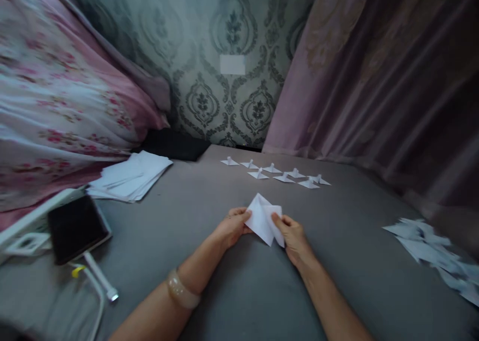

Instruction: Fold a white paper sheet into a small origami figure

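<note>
A partly folded sheet of white paper (260,220) is held up over the grey surface, its creased peak pointing away from me. My left hand (236,224) pinches its left edge between thumb and fingers. On the other side my right hand (292,234) grips a folded flap, thumb on top and fingers behind. The fingers beneath the paper are partly hidden. Beyond my hands, several small folded paper pieces (259,174) stand in two rough rows, each with a flat pointed base and a small upright tip.
Loose white sheets (130,176) are stacked at the left, near a black flat item (175,144). Closer in lie a dark-screened tablet (78,226), a white cable (100,276) and a power strip (33,231). More folded papers (430,246) are heaped at the right. Curtains (355,82) hang behind.
</note>
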The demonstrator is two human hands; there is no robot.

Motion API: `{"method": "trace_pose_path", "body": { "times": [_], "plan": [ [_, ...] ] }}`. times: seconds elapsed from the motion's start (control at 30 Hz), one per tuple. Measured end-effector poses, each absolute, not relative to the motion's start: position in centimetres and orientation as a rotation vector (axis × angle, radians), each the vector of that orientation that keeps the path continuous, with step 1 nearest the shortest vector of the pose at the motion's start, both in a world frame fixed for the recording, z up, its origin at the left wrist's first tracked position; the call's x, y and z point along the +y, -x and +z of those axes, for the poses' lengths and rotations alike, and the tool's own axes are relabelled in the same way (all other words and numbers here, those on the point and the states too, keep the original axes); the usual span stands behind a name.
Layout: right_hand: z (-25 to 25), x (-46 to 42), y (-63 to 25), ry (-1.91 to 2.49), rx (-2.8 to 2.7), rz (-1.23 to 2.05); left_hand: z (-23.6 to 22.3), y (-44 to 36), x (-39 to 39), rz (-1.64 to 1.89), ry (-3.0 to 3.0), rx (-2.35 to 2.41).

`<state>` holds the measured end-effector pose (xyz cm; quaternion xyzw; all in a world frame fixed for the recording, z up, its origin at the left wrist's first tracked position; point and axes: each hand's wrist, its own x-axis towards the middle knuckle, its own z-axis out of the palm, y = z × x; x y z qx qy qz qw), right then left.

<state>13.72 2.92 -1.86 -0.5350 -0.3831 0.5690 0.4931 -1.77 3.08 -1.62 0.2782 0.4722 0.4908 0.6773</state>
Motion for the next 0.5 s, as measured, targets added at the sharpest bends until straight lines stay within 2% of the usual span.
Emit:
{"method": "trace_pose_path", "body": {
  "times": [0.13,0.3,0.4,0.5],
  "plan": [
    [-1.5,3.7,-14.5,1.049,-0.648,1.428,-0.8,4.3,5.7,1.318,-0.672,1.314],
    [-1.9,4.3,-14.6,0.98,-0.612,1.418,3.8,15.4,9.6,1.709,-0.602,1.832],
    [-2.4,4.5,-14.1,0.978,-0.616,1.379,6.5,22.4,9.2,1.719,-0.595,2.138],
    [-2.9,4.7,-13.5,0.978,-0.677,1.277,8.0,26.8,7.1,1.571,-0.772,2.297]
  ]
}}
